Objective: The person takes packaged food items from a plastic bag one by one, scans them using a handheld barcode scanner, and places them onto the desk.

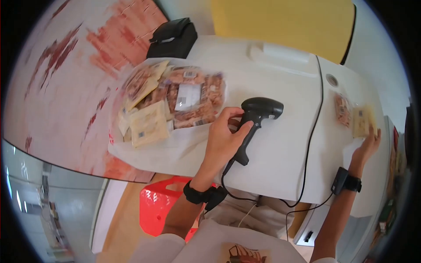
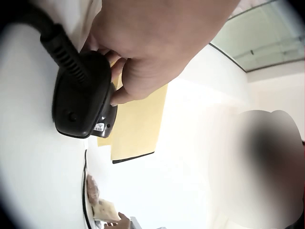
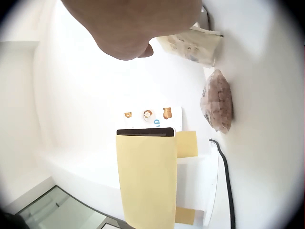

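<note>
White counter (image 1: 280,144): one scanner (image 1: 256,115) gripped, two packets (image 1: 354,117) touched.

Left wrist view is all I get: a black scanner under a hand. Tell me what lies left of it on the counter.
Observer: A white bag of snack packets, open, beside the scanner.
Operator: Say where the right hand is.
Observer: At the counter's far right, the right hand rests fingertips on a pale packet.
Operator: Report anything next to that packet.
Observer: A brownish packet lies just beyond it, apart from the hand.
Operator: Confirm the grip on the scanner.
Observer: The left hand curls round the scanner's handle, head pointing away from the person.
</note>
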{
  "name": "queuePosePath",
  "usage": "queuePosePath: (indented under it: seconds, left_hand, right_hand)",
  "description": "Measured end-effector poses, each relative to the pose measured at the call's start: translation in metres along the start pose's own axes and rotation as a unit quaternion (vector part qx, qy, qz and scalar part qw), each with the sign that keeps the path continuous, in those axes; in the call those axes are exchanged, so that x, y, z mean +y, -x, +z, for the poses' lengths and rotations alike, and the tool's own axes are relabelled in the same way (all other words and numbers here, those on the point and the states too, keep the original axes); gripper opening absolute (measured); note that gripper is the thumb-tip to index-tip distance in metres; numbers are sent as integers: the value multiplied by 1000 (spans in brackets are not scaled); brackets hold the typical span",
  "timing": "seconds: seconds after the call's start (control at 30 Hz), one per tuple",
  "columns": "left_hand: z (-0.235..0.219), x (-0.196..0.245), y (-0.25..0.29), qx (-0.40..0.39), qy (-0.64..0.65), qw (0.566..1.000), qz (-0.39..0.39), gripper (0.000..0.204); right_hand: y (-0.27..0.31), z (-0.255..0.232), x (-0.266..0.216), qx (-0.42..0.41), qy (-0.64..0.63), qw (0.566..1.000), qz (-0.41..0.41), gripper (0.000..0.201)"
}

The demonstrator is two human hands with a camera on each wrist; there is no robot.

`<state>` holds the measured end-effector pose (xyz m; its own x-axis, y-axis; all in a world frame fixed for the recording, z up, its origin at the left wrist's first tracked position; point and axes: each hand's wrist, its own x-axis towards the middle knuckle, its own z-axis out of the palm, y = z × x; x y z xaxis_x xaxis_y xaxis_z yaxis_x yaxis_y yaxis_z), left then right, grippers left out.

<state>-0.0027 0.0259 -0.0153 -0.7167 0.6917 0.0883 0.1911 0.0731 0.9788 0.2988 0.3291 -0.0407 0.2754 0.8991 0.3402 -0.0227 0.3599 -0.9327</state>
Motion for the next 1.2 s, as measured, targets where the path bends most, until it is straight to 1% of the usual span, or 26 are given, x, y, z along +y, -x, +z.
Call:
queuePosePath:
  seconds: [0.03, 0.1, 0.13, 0.17, 0.2, 0.27, 0.33, 0.37, 0.5, 0.57, 0.6, 0.63, 0.7, 0.77, 0.8, 0.83, 0.87, 0.9, 0.93, 0.97, 1.0, 1.03, 1.07, 1.13, 1.17, 1.2]
  left_hand:
    - [-6, -3, 2, 11, 0, 1000, -3, 27]
    - [-23, -4, 6, 85, -84, 983, 138, 20]
    - [-34, -2, 6, 90, -84, 983, 134, 20]
    - [-49, 2, 5, 123, -152, 970, 147, 17]
    - [-65, 5, 1, 161, -217, 950, 160, 14]
    - [-96, -3, -9, 161, -302, 922, 178, 17]
    - [-121, -9, -11, 114, -425, 882, 169, 20]
    - [-124, -5, -9, 91, -423, 894, 115, 24]
    - [-124, -4, -8, 63, -462, 878, 110, 22]
    - [-124, 10, -10, 47, -413, 907, 66, 16]
    - [-123, 21, -9, 44, -415, 906, 71, 16]
    - [-119, 33, -5, 64, -387, 916, 87, 14]
    - [-111, 48, -1, 79, -358, 925, 100, 13]
    - [-99, 58, -2, 149, -286, 935, 150, 16]
    - [-90, 64, -3, 138, -287, 935, 153, 16]
    - [-78, 69, -4, 125, -274, 934, 190, 16]
    - [-64, 72, -5, 109, -257, 934, 224, 17]
    - [-49, 72, -7, 91, -255, 937, 221, 17]
    - [-33, 71, -8, 15, -247, 940, 236, 16]
    - [-17, 72, -9, -57, -239, 936, 253, 15]
    - [3, 73, -6, -78, -224, 939, 251, 14]
    - [16, 72, -5, -118, -246, 915, 298, 20]
    - [23, 72, -6, -126, -247, 914, 297, 20]
    - [35, 69, -2, -88, -230, 935, 255, 26]
    - [31, 62, -1, -31, -244, 945, 217, 29]
    - [22, 48, -4, 37, -213, 963, 159, 29]
  right_hand:
    - [1, 3, -2, 65, 49, 996, -20, 62]
    - [5, 5, -12, 65, 80, 994, -44, 66]
    - [10, 7, -20, 73, 116, 988, -68, 70]
    - [16, 11, -26, 64, 67, 994, -66, 58]
    - [18, 15, -26, 55, 65, 994, -68, 58]
    - [19, 15, -26, 7, 129, 984, -124, 46]
    - [36, 28, -35, -26, 100, 984, -143, 40]
    - [47, 35, -37, -52, 64, 984, -158, 34]
    - [67, 50, -45, -122, 40, 979, -157, 26]
    - [79, 51, -43, -157, 48, 978, -130, 23]
    - [85, 54, -43, -191, 53, 974, -106, 20]
    - [95, 60, -43, -217, -17, 970, -104, 18]
    - [110, 67, -55, -261, -19, 962, -75, 17]
    - [121, 71, -60, -270, -19, 961, -62, 17]
    - [125, 71, -60, -306, -38, 950, -39, 20]
    - [128, 70, -61, -339, -55, 939, -16, 22]
    - [130, 71, -66, -327, -47, 944, -10, 22]
    - [132, 73, -72, -389, -88, 917, 20, 25]
    - [139, 72, -76, -446, -133, 884, 51, 29]
    - [145, 72, -79, -436, -130, 889, 57, 29]
    - [150, 74, -81, -472, -155, 867, 48, 31]
    - [154, 77, -84, -507, -180, 842, 37, 33]
    - [160, 79, -90, -501, -152, 852, 30, 30]
    - [152, 74, -90, -492, -69, 863, 92, 26]
    - [152, 73, -85, -490, -67, 863, 100, 26]
    - [150, 75, -80, -431, -89, 883, 163, 25]
